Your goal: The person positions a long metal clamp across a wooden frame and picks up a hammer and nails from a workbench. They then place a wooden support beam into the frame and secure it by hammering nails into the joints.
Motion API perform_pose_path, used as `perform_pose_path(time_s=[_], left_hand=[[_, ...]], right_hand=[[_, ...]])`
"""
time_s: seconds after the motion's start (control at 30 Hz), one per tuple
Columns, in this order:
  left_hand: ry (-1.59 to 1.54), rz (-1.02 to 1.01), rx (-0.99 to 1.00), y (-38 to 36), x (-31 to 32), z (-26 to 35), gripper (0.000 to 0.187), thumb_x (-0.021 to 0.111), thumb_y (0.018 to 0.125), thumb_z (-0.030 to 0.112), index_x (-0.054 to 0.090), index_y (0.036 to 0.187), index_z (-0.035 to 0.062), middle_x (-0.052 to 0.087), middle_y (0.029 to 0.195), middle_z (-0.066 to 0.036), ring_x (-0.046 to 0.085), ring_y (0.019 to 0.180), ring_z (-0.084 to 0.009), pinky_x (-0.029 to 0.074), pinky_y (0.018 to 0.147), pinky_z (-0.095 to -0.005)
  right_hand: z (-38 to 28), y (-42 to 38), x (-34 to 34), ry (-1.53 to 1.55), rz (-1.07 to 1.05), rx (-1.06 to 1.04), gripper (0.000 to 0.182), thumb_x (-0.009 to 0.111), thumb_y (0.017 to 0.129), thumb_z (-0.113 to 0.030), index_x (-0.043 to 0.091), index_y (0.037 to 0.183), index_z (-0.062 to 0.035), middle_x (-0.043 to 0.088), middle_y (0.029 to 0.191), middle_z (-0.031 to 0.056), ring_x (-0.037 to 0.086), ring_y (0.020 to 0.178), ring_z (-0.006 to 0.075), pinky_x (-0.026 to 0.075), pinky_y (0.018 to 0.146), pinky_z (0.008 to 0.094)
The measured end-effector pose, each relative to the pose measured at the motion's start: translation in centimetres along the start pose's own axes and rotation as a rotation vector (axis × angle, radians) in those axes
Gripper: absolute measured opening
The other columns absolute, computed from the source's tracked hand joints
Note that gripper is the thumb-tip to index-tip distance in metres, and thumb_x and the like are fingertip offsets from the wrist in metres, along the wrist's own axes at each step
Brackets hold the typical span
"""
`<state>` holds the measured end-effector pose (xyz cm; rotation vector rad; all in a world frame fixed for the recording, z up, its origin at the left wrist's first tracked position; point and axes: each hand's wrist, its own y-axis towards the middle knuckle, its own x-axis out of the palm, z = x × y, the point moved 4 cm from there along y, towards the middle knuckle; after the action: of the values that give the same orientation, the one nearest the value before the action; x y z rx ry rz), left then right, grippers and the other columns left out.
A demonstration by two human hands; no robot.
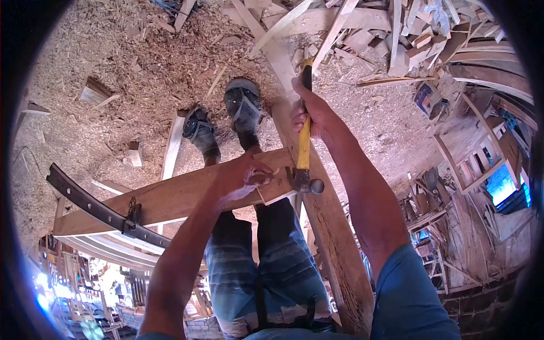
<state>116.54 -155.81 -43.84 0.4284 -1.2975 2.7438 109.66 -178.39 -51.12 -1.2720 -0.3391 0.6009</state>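
Note:
A claw hammer [304,148] with a yellow and black handle is gripped in my right hand [309,113], fingers wrapped round the handle. Its metal head points toward me, over the junction of a wooden board [170,195] and a long thick beam [334,243]. My left hand [252,173] rests at the right end of the board, left of the hammer head. Its fingers are bent and drawn together; whatever is between them is too small to make out. A thin wood edge shows just below those fingers.
A dark curved metal bar with holes [90,201] crosses the board's left part. Wood shavings [153,73] cover the ground around my sandalled feet [242,102]. Offcuts [419,51] pile up at the upper right, and wooden frames [476,153] stand at the right.

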Motion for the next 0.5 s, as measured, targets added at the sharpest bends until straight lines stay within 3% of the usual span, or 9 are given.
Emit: perform_pose_path(time_s=[0.13,0.23,0.33,0.47,0.5], left_hand=[[0.144,0.03,-0.074,-1.7,1.3,-0.3,0.038,0.078,0.09,0.039,0.075,0.123,0.0198,0.066,0.108,-0.012,0.069,0.1,-0.0291,0.053,0.089,-0.042],[0.171,0.026,-0.198,-3.3,1.1,2.4,0.061,0.08,0.082,0.057,0.071,0.131,0.021,0.064,0.111,-0.012,0.067,0.102,-0.0306,0.052,0.088,-0.0456],[0.145,0.049,-0.156,-3.4,1.7,1.7,0.079,0.081,0.074,0.068,0.067,0.137,0.0213,0.064,0.11,-0.012,0.067,0.101,-0.0322,0.051,0.088,-0.0472],[0.16,0.049,-0.136,-3.2,1.5,1.3,0.08,0.081,0.074,0.066,0.066,0.138,0.0192,0.063,0.108,-0.013,0.066,0.098,-0.0314,0.051,0.088,-0.0457],[0.157,0.047,-0.125,-3.1,1.6,1.1,0.081,0.081,0.074,0.066,0.066,0.138,0.0185,0.063,0.108,-0.013,0.066,0.098,-0.0314,0.051,0.088,-0.0456]], right_hand=[[1.2,2.7,-0.1,-0.011,0.013,-0.029,0.064,0.079,0.085,-0.063,0.036,0.067,-0.0196,0.034,0.053,-0.0066,0.036,0.041,0.0079,0.032,0.043,0.0261],[1.4,3.9,-0.2,-0.051,0.047,-0.083,0.063,0.079,0.087,-0.061,0.036,0.066,-0.0198,0.034,0.053,-0.0061,0.036,0.041,0.0079,0.032,0.042,0.0255],[1.9,4.8,-0.4,-0.073,0.052,-0.107,0.062,0.078,0.087,-0.06,0.037,0.067,-0.0194,0.034,0.053,-0.0055,0.035,0.041,0.0084,0.032,0.042,0.0253],[2.1,5.1,-0.5,-0.003,-0.071,-0.072,0.061,0.078,0.088,-0.058,0.038,0.067,-0.0186,0.035,0.053,-0.0044,0.035,0.042,0.0095,0.033,0.042,0.0263],[2.1,5.3,-0.8,-0.011,-0.02,-0.073,0.06,0.078,0.089,-0.058,0.038,0.067,-0.0183,0.036,0.053,-0.0039,0.036,0.042,0.0101,0.033,0.042,0.0271]])
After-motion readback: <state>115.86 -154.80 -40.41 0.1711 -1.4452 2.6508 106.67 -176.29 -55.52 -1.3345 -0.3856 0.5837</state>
